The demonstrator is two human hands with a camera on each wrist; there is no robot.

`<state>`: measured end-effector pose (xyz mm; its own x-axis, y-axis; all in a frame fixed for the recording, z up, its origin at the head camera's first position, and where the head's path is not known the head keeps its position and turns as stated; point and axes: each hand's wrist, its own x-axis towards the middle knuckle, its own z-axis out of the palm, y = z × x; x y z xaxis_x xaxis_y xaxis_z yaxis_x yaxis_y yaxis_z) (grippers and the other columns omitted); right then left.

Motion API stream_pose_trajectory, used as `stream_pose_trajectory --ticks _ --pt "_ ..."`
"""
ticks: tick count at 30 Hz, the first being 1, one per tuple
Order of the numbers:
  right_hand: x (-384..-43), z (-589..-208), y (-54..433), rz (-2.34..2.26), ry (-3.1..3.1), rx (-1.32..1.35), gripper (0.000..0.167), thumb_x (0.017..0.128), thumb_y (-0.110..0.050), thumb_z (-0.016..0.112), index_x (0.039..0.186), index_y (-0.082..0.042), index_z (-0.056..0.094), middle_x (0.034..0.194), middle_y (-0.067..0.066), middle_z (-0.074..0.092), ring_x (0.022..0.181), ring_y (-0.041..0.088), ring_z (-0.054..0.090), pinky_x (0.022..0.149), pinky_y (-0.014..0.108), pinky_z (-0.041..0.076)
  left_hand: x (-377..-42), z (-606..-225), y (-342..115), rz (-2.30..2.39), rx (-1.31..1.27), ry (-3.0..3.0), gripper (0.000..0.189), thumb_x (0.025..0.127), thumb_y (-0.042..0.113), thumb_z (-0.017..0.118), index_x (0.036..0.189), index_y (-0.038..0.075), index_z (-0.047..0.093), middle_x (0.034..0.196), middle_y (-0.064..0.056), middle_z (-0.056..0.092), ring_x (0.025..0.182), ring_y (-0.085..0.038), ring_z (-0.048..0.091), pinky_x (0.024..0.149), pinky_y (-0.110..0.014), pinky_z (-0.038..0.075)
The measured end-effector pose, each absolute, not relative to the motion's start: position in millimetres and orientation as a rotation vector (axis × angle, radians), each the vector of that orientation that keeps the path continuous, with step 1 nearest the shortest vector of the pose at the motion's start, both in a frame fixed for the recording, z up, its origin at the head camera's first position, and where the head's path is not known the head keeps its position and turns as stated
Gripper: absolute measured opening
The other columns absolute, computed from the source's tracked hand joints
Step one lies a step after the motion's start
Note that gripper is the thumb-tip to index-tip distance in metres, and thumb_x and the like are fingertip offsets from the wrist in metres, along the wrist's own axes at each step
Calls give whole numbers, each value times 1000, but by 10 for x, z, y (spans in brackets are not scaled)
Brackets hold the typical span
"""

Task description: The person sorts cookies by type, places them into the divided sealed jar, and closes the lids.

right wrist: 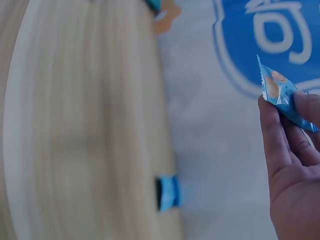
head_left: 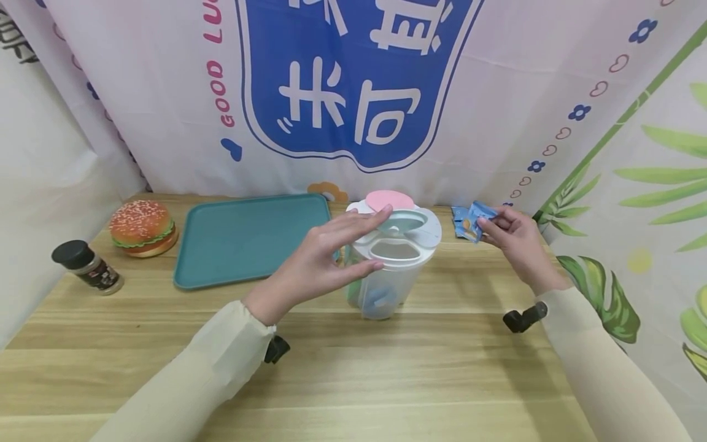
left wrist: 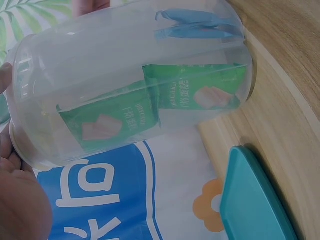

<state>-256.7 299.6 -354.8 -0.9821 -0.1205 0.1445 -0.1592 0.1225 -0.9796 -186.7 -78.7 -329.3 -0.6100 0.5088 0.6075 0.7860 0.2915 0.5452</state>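
Observation:
A clear storage container (head_left: 411,279) with a white lid (head_left: 431,236) stands on the table. The lid carries a pink cap (head_left: 389,199) and a pale green cap (head_left: 405,220), with an uncovered opening in front. My left hand (head_left: 317,258) spreads its straight fingers and thumb around the lid's left side. Through the wall in the left wrist view, green snack packets (left wrist: 112,120) and blue wrapping (left wrist: 197,31) show inside. To the container's right, my right hand (head_left: 516,242) pinches a small blue snack packet (right wrist: 280,95) between thumb and fingers. Another blue packet (right wrist: 168,192) lies beneath, at the table's back edge.
Left of the container, a teal tray (head_left: 237,239) lies against the back curtain. Farther left are a toy hamburger (head_left: 142,227) and a black-capped seasoning jar (head_left: 88,267). A printed curtain (head_left: 182,141) closes off the back, with leaf-patterned cloth (head_left: 652,202) on the right.

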Motion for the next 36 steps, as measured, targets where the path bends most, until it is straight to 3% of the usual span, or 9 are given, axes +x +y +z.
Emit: stream_pose_trajectory --ticks 12,25,31,36 --pt "-2225 -3076 2671 2038 -2102 531 10 102 -1 64 109 -6 69 89 -2 79 75 8 74 78 18 64 -1867 -3284 -807 -1229 -1172 -2238 73 90 19 84 155 13 52 155 -4 59 147 -23 54 133 -47 30" --pt "-1866 -2768 2202 1934 -1927 815 24 96 15 62 111 0 74 98 5 74 78 12 72 75 21 65 -1873 -3284 -811 -1219 -1188 -2217 73 89 17 85 155 11 52 157 -5 57 146 -24 55 133 -47 30" --pt "-1745 -2734 2036 1891 -1979 894 22 94 20 61 113 11 69 100 9 76 82 16 75 78 28 66 -1877 -3289 -792 -1215 -1204 -2216 73 90 18 84 155 11 51 158 -5 56 147 -24 54 133 -46 30" --pt "-1686 -2768 1925 1656 -2062 950 25 90 21 65 113 13 68 104 0 77 87 10 75 78 24 66 -1882 -3298 -792 -1226 -1204 -2235 74 90 18 84 156 12 50 159 -4 55 147 -23 54 134 -45 29"
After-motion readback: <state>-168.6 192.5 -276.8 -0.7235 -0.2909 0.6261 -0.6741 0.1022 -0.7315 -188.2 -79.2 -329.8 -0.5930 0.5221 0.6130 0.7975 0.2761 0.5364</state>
